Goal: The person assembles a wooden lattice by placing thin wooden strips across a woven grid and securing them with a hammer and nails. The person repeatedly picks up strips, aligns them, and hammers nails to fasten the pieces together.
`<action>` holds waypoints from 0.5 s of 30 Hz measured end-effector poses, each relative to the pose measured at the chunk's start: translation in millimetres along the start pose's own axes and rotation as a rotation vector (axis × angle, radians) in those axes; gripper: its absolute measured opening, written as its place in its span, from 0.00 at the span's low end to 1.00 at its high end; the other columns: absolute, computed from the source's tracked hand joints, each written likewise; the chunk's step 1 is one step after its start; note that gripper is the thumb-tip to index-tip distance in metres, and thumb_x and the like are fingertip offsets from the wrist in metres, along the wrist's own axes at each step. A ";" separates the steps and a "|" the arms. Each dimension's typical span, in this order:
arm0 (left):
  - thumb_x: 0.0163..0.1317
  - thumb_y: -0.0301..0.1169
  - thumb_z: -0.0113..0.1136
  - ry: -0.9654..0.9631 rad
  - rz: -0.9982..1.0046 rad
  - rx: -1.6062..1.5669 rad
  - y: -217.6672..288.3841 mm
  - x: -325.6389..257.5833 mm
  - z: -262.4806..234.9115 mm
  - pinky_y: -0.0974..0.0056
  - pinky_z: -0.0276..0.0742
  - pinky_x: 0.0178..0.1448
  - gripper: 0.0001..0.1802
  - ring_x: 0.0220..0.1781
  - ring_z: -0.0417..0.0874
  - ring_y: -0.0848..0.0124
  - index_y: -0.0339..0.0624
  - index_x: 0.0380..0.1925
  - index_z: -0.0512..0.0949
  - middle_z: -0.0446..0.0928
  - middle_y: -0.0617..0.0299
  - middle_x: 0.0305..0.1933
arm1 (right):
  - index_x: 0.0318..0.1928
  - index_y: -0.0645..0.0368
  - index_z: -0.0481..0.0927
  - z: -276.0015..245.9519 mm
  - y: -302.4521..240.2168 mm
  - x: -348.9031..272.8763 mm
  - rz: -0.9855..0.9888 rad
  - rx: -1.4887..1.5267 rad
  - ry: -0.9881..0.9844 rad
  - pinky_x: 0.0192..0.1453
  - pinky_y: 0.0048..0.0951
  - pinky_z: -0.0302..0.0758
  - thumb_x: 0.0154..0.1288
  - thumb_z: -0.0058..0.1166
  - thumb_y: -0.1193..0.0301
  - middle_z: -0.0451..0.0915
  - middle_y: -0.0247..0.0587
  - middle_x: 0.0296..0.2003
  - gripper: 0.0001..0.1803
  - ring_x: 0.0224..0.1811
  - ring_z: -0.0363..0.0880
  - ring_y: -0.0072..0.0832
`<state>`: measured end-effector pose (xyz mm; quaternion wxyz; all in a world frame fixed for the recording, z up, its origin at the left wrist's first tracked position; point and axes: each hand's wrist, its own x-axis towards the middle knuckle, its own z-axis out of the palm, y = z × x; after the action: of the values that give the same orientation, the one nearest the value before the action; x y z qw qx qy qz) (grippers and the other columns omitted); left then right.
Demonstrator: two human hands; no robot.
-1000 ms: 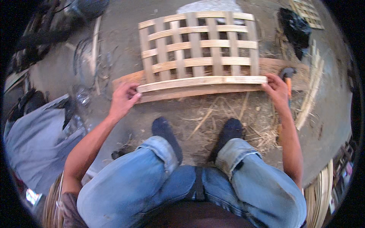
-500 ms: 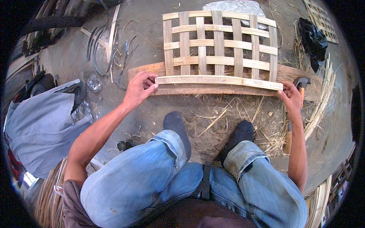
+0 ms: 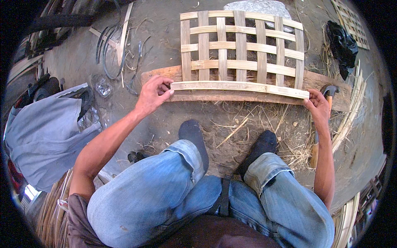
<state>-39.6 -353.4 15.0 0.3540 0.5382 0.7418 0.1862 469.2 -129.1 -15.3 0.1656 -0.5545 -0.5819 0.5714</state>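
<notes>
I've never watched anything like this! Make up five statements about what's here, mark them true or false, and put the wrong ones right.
1. The left hand and the right hand hold opposite ends of one pale bamboo strip. True.
2. The tool nearest the right hand is a saw. False: it is a hammer with an orange handle.
3. A brown wooden plank shows beneath the near part of the open woven lattice. True.
4. Both feet are bare. False: dark socks cover them.
5. A black plastic bag lies to the right of the woven lattice. True.
</notes>
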 end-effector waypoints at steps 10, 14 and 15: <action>0.57 0.24 0.67 -0.005 -0.001 -0.001 3.3 0.4 -0.6 0.71 0.82 0.41 0.18 0.38 0.83 0.75 0.37 0.49 0.79 0.76 0.60 0.41 | 0.59 0.67 0.73 -2.3 0.9 1.0 0.006 -0.010 0.000 0.50 0.22 0.78 0.63 0.61 0.79 0.81 0.38 0.45 0.24 0.43 0.81 0.21; 0.57 0.24 0.68 0.004 -0.052 -0.047 1.4 1.3 0.7 0.69 0.82 0.43 0.19 0.39 0.83 0.74 0.38 0.50 0.79 0.77 0.60 0.43 | 0.60 0.63 0.73 -2.8 -8.3 -3.5 0.010 -0.091 0.013 0.47 0.22 0.78 0.61 0.62 0.80 0.80 0.38 0.44 0.26 0.42 0.80 0.21; 0.57 0.25 0.68 0.011 -0.070 -0.060 0.1 0.1 1.2 0.68 0.82 0.43 0.19 0.39 0.83 0.74 0.39 0.50 0.79 0.77 0.60 0.43 | 0.60 0.62 0.73 -5.1 -11.2 -8.7 0.018 -0.187 0.036 0.46 0.22 0.78 0.61 0.62 0.80 0.80 0.38 0.44 0.26 0.42 0.80 0.21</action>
<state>-38.7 -353.3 14.2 0.3722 0.5003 0.7561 0.1986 471.2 -131.0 -0.4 0.1186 -0.5827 -0.6247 0.5061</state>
